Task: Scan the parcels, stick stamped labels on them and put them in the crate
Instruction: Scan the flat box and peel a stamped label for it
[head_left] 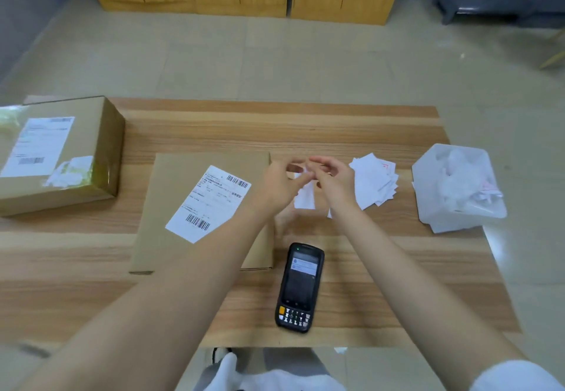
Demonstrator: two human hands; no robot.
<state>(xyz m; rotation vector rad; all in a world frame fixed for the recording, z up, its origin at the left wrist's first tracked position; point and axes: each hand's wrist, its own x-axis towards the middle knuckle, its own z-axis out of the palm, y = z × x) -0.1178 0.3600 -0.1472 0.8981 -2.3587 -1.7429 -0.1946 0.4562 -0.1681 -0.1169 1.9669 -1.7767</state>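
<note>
Two hands pinch a label over a wooden table (367, 133) laid out with parcels.

A taped cardboard box (101, 152) with a printed waybill stands at the far left. A flat parcel (183, 176) lies at the centre, its barcoded shipping label (208, 204) facing up. At the right edge sits a white tub (428, 170) lined with plastic and holding crumpled paper. A black handheld scanner (301, 286) lies screen up near the person, just right of the flat parcel. Between the hands and the tub is a loose pile of white labels (374, 182), some showing red stamp marks. The left hand (278, 184) and the right hand (334, 181) meet above the parcel's right edge. The fingertips of both pinch the top of a small white label (305, 198), which hangs below them and is blurred.
</note>
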